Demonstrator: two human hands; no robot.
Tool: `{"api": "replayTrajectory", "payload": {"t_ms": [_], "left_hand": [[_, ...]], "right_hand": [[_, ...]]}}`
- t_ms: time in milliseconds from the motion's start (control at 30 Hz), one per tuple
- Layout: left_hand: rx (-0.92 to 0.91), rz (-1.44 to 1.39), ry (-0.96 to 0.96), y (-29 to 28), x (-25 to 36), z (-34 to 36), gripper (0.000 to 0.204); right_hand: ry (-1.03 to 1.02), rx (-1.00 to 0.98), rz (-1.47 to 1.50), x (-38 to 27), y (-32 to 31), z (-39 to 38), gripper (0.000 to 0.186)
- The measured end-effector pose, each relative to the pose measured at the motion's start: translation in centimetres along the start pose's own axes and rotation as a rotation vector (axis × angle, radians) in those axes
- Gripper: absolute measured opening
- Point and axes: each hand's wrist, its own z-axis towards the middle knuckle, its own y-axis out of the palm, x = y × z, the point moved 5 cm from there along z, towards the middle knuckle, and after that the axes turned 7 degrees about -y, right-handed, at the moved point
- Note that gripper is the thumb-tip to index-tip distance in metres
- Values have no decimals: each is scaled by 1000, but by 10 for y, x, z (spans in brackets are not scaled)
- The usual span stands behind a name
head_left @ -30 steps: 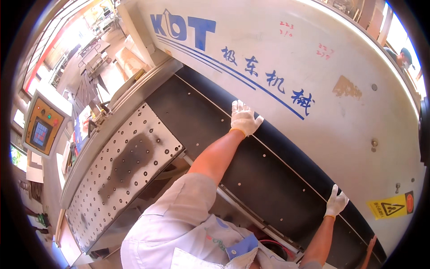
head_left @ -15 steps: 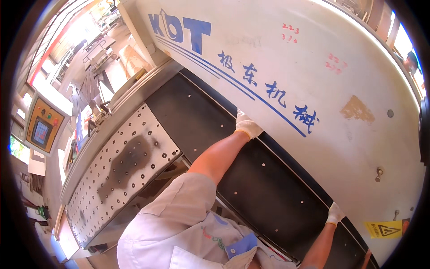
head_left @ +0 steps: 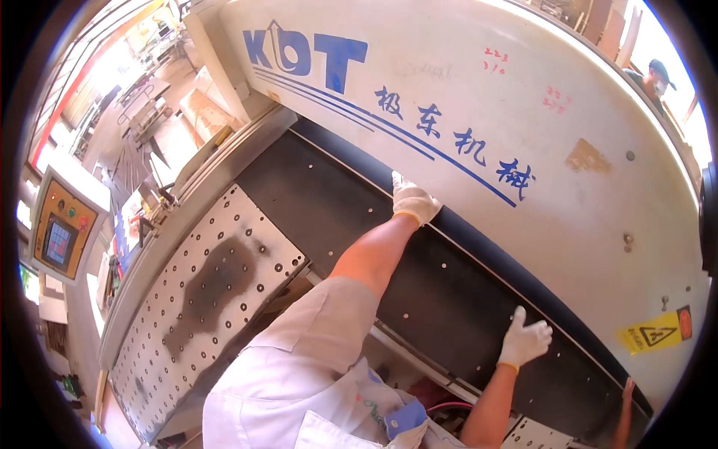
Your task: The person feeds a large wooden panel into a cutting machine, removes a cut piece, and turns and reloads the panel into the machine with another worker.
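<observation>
Head view: at the far left, a control panel (head_left: 61, 238) with a lit screen and coloured buttons is seen on a tilted pale housing. To its right, a pale perforated plate (head_left: 213, 295) is marked by a large dark stain. The black machine bed (head_left: 329, 202), dotted with small light studs, is stretched from the left toward the near right, and its far side is overhung by a white machine cover (head_left: 553, 187). At the middle, the gloved left hand (head_left: 415, 202) is placed at the cover's lower edge, with its fingers partly extended; whether anything is gripped cannot be told. Farther right and nearer, the gloved right hand (head_left: 525, 340) is held over the black bed, apart from the cover, with its fingers opened wide and nothing seen in its grasp; whether the bed is touched cannot be told. At the near right, a bare hand of another person (head_left: 627, 389) is seen by the cover's lower edge. Beyond it, a yellow warning label (head_left: 652, 331) is fixed to the cover.
</observation>
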Motion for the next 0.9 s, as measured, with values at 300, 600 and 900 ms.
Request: {"api": "replayTrajectory", "payload": {"t_ms": [300, 600, 900], "left_hand": [[-43, -434, 369, -50, -65, -88, 84], [324, -142, 11, -260, -424, -277, 71], [821, 659, -407, -583, -675, -354, 62]], "right_hand": [[42, 124, 27, -44, 14, 0, 95], [28, -36, -41, -41, -26, -9, 102], [94, -39, -50, -88, 11, -21, 107]]}}
